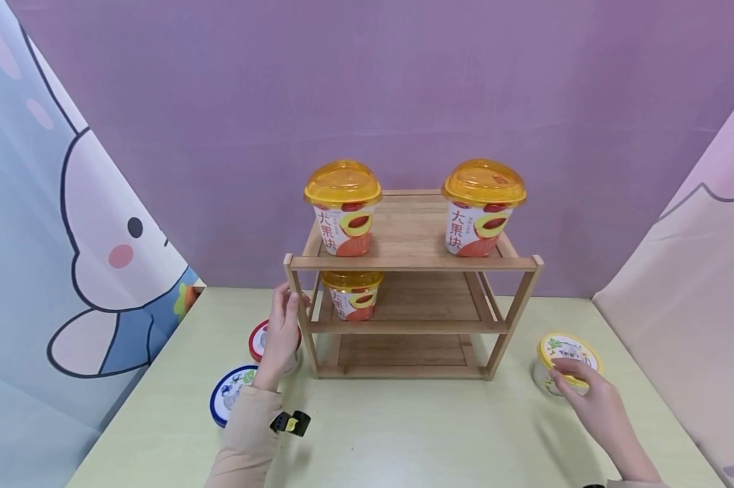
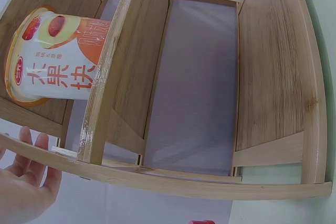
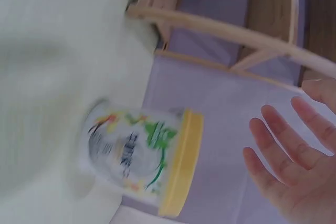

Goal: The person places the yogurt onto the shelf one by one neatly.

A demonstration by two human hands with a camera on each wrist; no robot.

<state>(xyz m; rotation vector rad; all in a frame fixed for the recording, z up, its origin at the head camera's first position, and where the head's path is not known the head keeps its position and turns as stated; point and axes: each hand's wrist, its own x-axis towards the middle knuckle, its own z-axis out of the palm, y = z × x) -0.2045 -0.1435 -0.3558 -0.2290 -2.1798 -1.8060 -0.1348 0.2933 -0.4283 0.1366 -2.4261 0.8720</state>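
My left hand (image 1: 281,329) is at the left side of a three-tier wooden rack (image 1: 415,263), its fingertips (image 2: 39,139) showing past the side rail. Just inside, on the middle tier, stands a fruit-pictured cup (image 1: 353,298) with an orange lid. Two matching cups, one left (image 1: 345,210) and one right (image 1: 482,210), stand on the top tier. Over at the right, my right hand (image 1: 595,400) hovers beside a tub with a yellow lid (image 1: 568,352). In the right wrist view, its fingers are spread apart from that tub (image 3: 134,153), with nothing in them.
Left of the rack, a red-lidded tub (image 1: 259,341) and a blue-lidded tub (image 1: 225,396) stand on the pale table (image 1: 403,434), partly behind the left hand and sleeve. A purple backdrop (image 1: 403,88) rises behind the rack. Printed cloth (image 1: 129,271) hangs on the left.
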